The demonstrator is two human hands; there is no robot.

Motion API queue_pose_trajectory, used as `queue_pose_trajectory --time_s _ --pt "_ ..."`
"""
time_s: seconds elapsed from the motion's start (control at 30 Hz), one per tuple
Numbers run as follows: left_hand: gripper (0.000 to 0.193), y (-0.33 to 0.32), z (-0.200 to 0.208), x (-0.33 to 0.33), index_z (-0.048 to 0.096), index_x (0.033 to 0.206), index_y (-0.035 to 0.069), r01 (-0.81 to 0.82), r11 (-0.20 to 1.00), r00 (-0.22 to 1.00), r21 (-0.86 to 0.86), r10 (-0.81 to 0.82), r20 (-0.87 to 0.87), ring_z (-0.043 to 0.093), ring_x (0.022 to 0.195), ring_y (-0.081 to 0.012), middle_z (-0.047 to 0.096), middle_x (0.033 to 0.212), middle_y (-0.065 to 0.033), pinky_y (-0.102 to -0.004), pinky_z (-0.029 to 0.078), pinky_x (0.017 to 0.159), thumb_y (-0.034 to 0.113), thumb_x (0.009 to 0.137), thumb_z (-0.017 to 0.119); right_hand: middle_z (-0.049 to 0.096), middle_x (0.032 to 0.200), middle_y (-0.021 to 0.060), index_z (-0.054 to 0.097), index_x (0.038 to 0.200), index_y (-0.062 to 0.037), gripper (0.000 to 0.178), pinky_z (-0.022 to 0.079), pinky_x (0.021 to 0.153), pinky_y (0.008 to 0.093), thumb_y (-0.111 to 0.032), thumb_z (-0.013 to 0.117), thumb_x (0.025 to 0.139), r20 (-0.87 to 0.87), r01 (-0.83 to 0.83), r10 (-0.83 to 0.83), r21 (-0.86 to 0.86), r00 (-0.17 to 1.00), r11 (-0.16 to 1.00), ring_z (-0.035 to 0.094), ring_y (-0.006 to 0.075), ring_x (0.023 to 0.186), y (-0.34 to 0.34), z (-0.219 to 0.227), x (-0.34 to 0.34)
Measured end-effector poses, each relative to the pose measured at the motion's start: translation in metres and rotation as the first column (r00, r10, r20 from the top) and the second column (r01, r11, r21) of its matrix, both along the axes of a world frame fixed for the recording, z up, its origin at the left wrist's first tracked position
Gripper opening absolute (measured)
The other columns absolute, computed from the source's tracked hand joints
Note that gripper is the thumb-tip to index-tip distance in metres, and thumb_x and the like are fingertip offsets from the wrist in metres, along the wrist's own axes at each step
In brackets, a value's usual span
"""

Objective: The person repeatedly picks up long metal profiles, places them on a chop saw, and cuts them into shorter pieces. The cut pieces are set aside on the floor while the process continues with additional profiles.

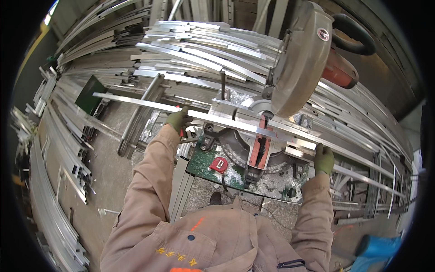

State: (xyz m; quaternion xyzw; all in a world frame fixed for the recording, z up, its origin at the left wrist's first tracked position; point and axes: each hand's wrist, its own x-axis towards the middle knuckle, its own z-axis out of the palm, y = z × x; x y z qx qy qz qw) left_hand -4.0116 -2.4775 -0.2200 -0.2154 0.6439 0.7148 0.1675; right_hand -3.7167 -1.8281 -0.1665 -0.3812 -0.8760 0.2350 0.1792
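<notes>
A long silver metal bar point(217, 120) lies slantwise across the bed of a miter saw point(301, 63), whose guarded head is raised above it. My left hand point(180, 119), in a green glove, is closed round the bar left of the saw. A slim red thing point(182, 132), perhaps a marker, shows at that hand, partly hidden. Also gloved in green, my right hand point(323, 159) grips the bar to the right of the saw. The bar crosses the red slotted insert point(259, 152) of the saw table. Small red marks show on the bar there.
A red tape measure point(219, 165) rests on the green bench point(197, 164), which is strewn with metal shavings. Stacks of silver profiles point(199, 56) fill the back, more profiles point(56, 181) lie at the left. Something blue point(376, 247) is at the lower right.
</notes>
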Motion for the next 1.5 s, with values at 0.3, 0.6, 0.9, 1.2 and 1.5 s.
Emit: queue_pose_trajectory --time_s 0.3,0.6,0.9,1.2,1.5 --pt "0.06 -0.022 -0.012 -0.037 0.072 0.12 0.003 -0.045 0.999 0.997 -0.022 0.046 0.056 0.063 0.062 -0.0179 0.07 0.093 -0.0078 -0.0354 0.046 0.054 0.06 0.109 0.087 0.088 0.114 0.0211 0.091 0.103 -0.0109 0.055 0.064 0.097 0.0574 -0.063 0.073 0.108 0.218 -0.01 -0.048 0.257 0.975 0.966 0.084 0.0444 0.112 -0.046 0.001 -0.049" --pt "0.079 -0.072 -0.053 -0.092 0.08 0.112 0.009 -0.1 0.757 0.995 -0.646 0.08 -0.06 0.071 0.06 -0.0194 0.083 0.089 -0.0101 -0.0349 0.045 0.051 0.087 0.1 0.078 0.088 0.103 0.0189 0.09 0.096 -0.0102 0.053 0.059 0.1 0.0591 -0.058 0.072 0.108 0.178 -0.079 0.023 0.317 0.984 0.945 0.081 0.0451 0.105 -0.086 -0.009 -0.078" --pt "0.084 -0.025 0.039 -0.044 0.079 0.143 0.007 -0.203 0.416 0.921 -0.887 -0.227 -0.317 0.084 0.114 -0.0456 0.087 0.127 -0.0224 -0.0543 0.065 0.1 0.074 0.094 0.091 0.087 0.106 0.0202 0.09 0.097 -0.0101 0.059 0.061 0.1 0.0599 -0.063 0.068 0.109 0.192 -0.086 0.005 0.415 0.981 0.906 0.081 0.0468 0.103 -0.11 -0.01 -0.089" --pt "0.073 0.045 0.061 -0.006 0.081 0.151 0.019 0.102 0.241 0.724 -0.965 -0.684 -0.094 0.076 0.14 -0.0385 0.076 0.16 -0.0112 -0.0477 0.063 0.113 0.064 0.095 0.093 0.088 0.12 0.0165 0.09 0.115 -0.013 0.037 0.065 0.102 0.0526 -0.045 0.074 0.106 0.216 -0.045 -0.022 0.303 0.976 0.952 0.081 0.0399 0.119 -0.072 0.015 -0.07" --pt "0.062 0.044 0.062 -0.003 0.082 0.144 0.021 0.092 0.242 0.704 -0.966 -0.702 -0.109 0.079 0.132 -0.0379 0.079 0.15 -0.0086 -0.0508 0.063 0.106 0.062 0.098 0.09 0.081 0.146 0.0068 0.082 0.137 -0.0237 0.034 0.066 0.106 0.0539 -0.025 0.08 0.103 0.562 -0.3 0.021 0.409 0.827 0.862 0.08 0.0375 0.129 0.041 0.021 -0.048"
